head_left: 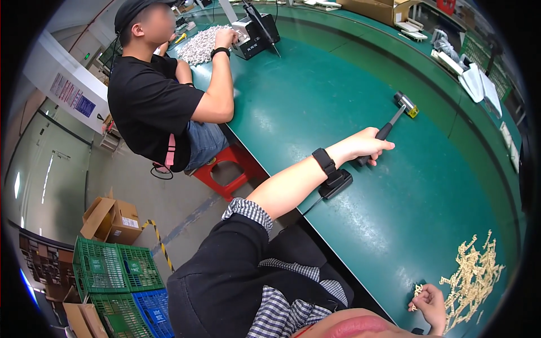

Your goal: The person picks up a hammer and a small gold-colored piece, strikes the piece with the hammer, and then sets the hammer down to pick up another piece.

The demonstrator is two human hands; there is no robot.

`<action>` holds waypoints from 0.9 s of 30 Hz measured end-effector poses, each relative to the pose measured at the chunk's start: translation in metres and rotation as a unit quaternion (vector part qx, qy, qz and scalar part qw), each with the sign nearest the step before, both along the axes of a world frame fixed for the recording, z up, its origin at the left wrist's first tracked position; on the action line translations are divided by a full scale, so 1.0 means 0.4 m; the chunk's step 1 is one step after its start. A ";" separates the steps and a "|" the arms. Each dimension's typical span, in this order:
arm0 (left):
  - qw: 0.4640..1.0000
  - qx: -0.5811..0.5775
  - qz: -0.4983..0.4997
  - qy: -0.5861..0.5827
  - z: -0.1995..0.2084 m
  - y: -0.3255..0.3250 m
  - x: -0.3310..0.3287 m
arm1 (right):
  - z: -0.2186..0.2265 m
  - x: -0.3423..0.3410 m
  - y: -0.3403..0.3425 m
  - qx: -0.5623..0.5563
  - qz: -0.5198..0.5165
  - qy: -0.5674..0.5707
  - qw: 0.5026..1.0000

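My left hand (366,145) is stretched out across the green table, its fingers wrapped round the black handle of a mallet (401,110). The mallet's head has a silver middle and a yellow face, and it points away from me. At the lower right, my right hand (431,304) pinches a small cream-coloured, notched piece (417,292) between thumb and fingers. Beside that hand spreads a loose pile of similar cream pieces (472,273). Below my left wrist, a small black box (336,185) with a cable lies near the table's edge.
A co-worker (155,90) sits on a red stool (228,169) at the far left, by a heap of whitish pieces (203,46) and a black machine (256,36). Green and blue crates (115,269) and a cardboard box (115,219) stand on the floor. White parts (479,84) line the far side.
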State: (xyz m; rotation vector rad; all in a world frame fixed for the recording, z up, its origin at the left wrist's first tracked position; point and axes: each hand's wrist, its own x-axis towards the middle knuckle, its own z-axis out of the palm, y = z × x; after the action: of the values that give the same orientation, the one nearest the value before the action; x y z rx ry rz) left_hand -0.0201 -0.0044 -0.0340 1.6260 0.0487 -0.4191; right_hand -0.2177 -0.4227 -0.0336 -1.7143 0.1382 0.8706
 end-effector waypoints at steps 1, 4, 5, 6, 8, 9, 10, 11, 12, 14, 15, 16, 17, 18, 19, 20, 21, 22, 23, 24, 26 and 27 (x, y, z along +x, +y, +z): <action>1.000 0.003 0.002 0.000 0.000 -0.001 0.000 | 0.000 0.000 0.000 -0.001 0.000 -0.001 1.000; 1.000 0.006 0.004 -0.001 0.004 -0.002 0.000 | -0.001 0.001 0.002 0.000 -0.001 0.000 1.000; 1.000 0.006 0.004 -0.001 0.006 -0.002 0.000 | -0.001 0.002 0.003 0.003 -0.003 0.000 1.000; 1.000 0.006 0.005 -0.002 0.009 -0.002 0.000 | -0.001 0.001 0.003 0.006 -0.005 0.001 1.000; 1.000 0.010 -0.001 0.004 0.012 -0.001 -0.003 | -0.006 0.000 -0.002 0.002 -0.004 0.001 1.000; 1.000 0.015 -0.004 0.008 0.014 0.001 -0.005 | -0.007 0.001 -0.004 -0.001 -0.001 -0.001 1.000; 1.000 0.019 -0.007 0.012 0.015 0.002 -0.005 | -0.006 0.002 -0.002 -0.004 0.002 -0.002 1.000; 1.000 0.019 -0.008 0.013 0.013 0.002 -0.004 | -0.004 0.001 -0.001 -0.004 0.002 -0.002 1.000; 1.000 0.017 -0.008 0.010 0.009 0.002 -0.002 | -0.002 0.001 0.000 -0.001 -0.002 -0.001 1.000; 1.000 0.012 -0.010 0.006 0.005 0.002 0.000 | 0.004 0.001 0.006 0.006 -0.009 0.000 1.000; 1.000 0.012 -0.010 0.007 0.005 0.002 0.000 | 0.005 0.001 0.007 0.006 -0.009 0.001 1.000; 1.000 0.015 -0.009 0.006 0.004 0.001 0.000 | 0.005 0.001 0.007 0.006 -0.011 0.002 1.000; 1.000 0.017 -0.008 0.006 0.004 0.002 0.000 | 0.005 0.000 0.007 0.007 -0.013 0.003 1.000; 1.000 0.020 -0.007 0.005 0.004 0.002 0.000 | 0.005 0.000 0.008 0.008 -0.014 0.005 1.000; 1.000 0.019 -0.007 0.006 0.004 0.002 0.001 | 0.005 0.000 0.008 0.007 -0.015 0.005 1.000; 1.000 0.020 -0.009 0.005 0.004 0.002 0.002 | 0.006 0.000 0.009 0.008 -0.016 0.005 1.000; 1.000 0.021 -0.010 0.004 0.004 0.002 0.003 | 0.006 0.000 0.010 0.009 -0.017 0.005 1.000; 1.000 0.023 -0.012 0.003 0.004 0.002 0.003 | 0.007 0.000 0.011 0.009 -0.018 0.005 1.000; 1.000 0.022 -0.012 0.004 0.004 0.002 0.003 | 0.007 0.000 0.012 0.009 -0.018 0.006 1.000; 1.000 0.023 -0.011 0.005 0.004 0.003 0.002 | 0.008 0.001 0.014 0.007 -0.015 0.005 1.000; 1.000 0.024 -0.009 0.006 0.005 0.002 0.001 | 0.010 0.001 0.016 0.003 -0.008 0.004 1.000; 1.000 0.024 -0.010 0.007 0.006 0.002 0.002 | 0.011 0.002 0.015 0.003 -0.009 0.005 1.000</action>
State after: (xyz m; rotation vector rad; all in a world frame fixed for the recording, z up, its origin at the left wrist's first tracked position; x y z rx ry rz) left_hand -0.0193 -0.0037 -0.0318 1.6721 0.0533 -0.4464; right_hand -0.2168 -0.4168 -0.0293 -1.7013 0.1567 0.8659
